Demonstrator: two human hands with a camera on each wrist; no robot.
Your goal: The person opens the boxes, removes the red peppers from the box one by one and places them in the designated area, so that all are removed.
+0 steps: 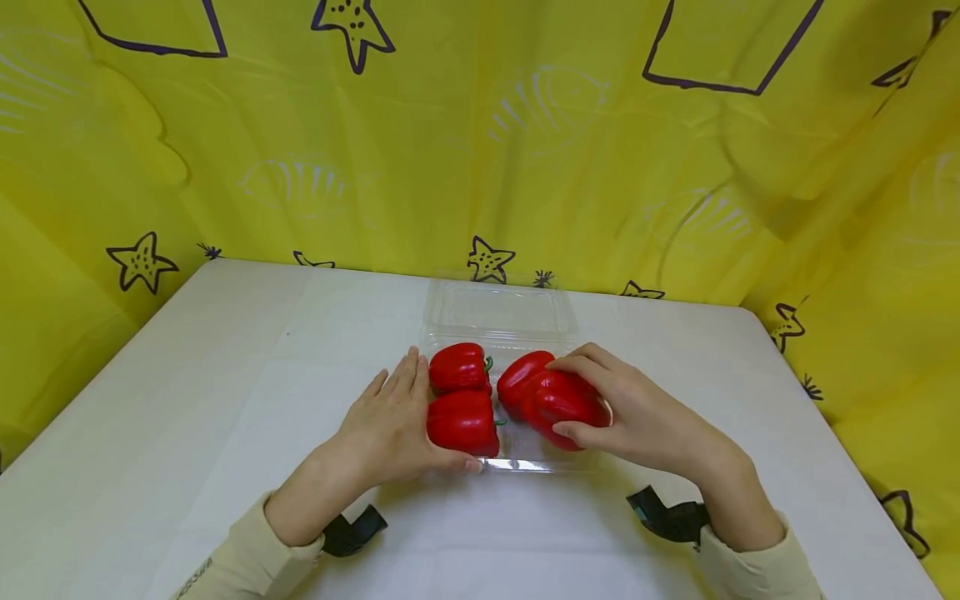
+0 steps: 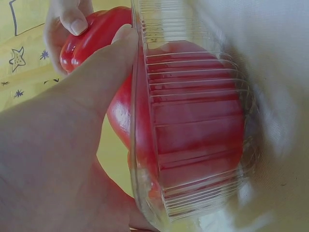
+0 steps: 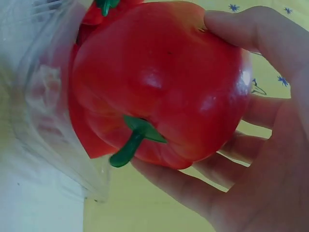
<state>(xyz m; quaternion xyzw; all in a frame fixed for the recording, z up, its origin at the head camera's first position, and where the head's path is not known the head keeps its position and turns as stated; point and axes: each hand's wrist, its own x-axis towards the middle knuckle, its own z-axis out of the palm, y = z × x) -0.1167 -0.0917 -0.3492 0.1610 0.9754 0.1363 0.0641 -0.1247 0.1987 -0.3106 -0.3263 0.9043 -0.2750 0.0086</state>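
A clear plastic container [image 1: 532, 465] stands on the table with red bell peppers in it. Two of them, a rear pepper [image 1: 456, 368] and a front pepper [image 1: 461, 423], lie on the left side, stems facing right. My right hand [image 1: 637, 408] grips another red bell pepper [image 3: 159, 82] by its sides, its green stem showing in the right wrist view. This one is tilted over the container's right half and overlaps a further pepper [image 1: 521, 379] behind it. My left hand [image 1: 390, 425] rests along the container's left side, fingers straight, its thumb [image 2: 96, 72] at the front rim.
Behind the peppers, the container's clear lid [image 1: 498, 308] lies folded back on the white table [image 1: 225, 375]. A yellow patterned curtain [image 1: 450, 167] hangs along the back and both sides. Black straps show at both wrists.
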